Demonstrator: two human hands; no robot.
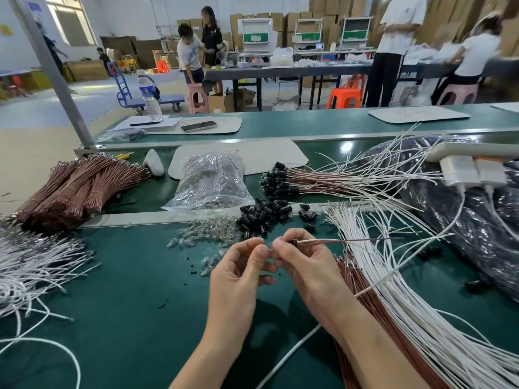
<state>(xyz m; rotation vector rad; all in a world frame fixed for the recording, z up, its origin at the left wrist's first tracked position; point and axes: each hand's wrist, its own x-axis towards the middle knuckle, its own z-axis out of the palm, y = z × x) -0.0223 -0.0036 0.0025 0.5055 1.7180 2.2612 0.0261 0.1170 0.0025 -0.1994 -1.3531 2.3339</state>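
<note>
Both hands meet above the green table [126,290] in the head view, fingertips almost touching. Left hand [238,273]: thumb and forefinger pinch a clear bulb [270,246], which the fingertips largely hide. Right hand [306,265]: thumb and forefinger pinch a black socket [293,242], its open end facing the bulb. A wire pair [337,240], one white and one brown, runs from the socket out to the right, level and clear of the table.

Just beyond the hands lie a loose bulb pile [205,234] and, to its right, a loose socket pile [264,214]. Behind these a clear bag [210,181] holds more bulbs. Further right lies a row of wired sockets [280,178], their leads fanning rightward.

To the right of the right forearm a thick sheaf of white wires [407,290] curves across the table, with brown wires [362,282] beside and partly under it. Tied brown bundles [78,186] are stacked at far left, and tangled white leads [33,262] lie nearer the left edge. A black plastic bag [463,220] fills the far right.
</note>
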